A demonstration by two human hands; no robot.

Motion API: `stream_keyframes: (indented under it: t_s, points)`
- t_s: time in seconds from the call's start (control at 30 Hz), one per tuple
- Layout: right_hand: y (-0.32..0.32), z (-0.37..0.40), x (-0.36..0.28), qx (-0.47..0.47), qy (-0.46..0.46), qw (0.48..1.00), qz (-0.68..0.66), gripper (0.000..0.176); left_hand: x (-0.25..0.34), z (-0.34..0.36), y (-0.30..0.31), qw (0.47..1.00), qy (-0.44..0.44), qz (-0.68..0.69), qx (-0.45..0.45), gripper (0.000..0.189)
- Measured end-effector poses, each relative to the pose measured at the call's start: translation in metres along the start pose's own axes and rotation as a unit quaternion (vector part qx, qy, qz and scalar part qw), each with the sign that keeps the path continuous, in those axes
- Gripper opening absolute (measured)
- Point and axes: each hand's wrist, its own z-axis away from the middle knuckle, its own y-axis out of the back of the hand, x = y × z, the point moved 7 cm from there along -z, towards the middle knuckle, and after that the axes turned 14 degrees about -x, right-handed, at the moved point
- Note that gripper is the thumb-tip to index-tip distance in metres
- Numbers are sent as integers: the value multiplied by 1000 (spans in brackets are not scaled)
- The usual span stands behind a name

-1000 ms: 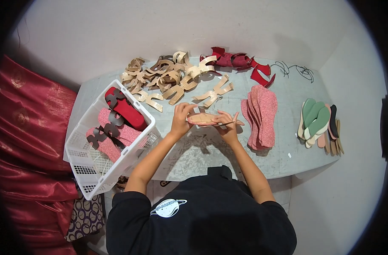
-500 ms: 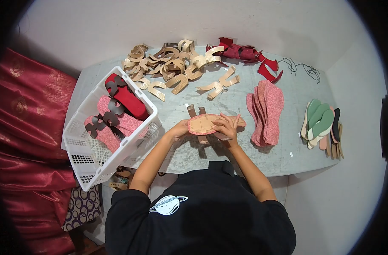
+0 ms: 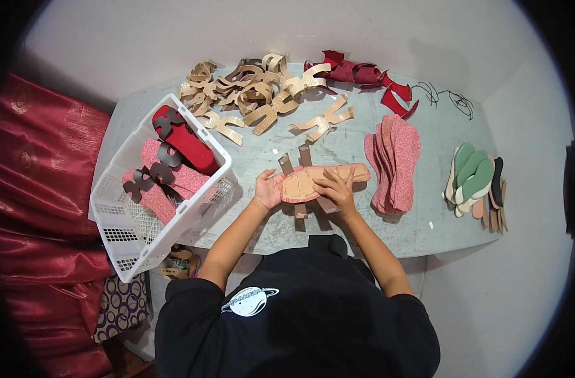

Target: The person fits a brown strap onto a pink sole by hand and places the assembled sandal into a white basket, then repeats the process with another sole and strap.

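Note:
A sandal sole [image 3: 298, 186] with a tan underside and pink edge lies across both hands, over the front part of the table. Brown straps stick out from its two long sides near the left end. My left hand [image 3: 270, 189] is at that left end, palm partly up, with the fingers apart and the sole's edge against it. My right hand [image 3: 336, 191] lies over the middle of the sole, its fingers spread on the tan surface and the thumb side hidden.
White basket [image 3: 225, 165] with sandals at left; gold straps [image 3: 271, 113] and red straps [image 3: 356, 72] at the back of the table [image 3: 237, 242]. Pink soles [image 3: 403, 164] stand right of the hands, green and other insoles [image 3: 475, 176] farther right. Black cords [image 3: 460, 104] lie behind.
My left hand has opened and turned palm up at the sole's end. The sole has shifted slightly right and shows more of its right end.

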Motion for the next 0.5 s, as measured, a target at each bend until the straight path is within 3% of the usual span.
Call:
stream_keyframes:
  t_s: [0.1,0.17,0.3,0.37,0.5]
  points:
    - [-7,3,5,-41,11,999,9,19,-4,-5,-2,998,46,15,46,55]
    - [-11,5,5,-67,12,998,-3,18,7,-3,21,981,36,-157,110,57]
    - [-16,7,4,-87,21,996,2,18,6,-3,41,958,132,-211,139,55]
    - [-22,9,4,-107,34,994,-4,21,15,-4,47,853,200,-416,244,51]
    - [-24,11,7,-110,29,994,-7,20,20,-11,57,842,214,-437,235,51]
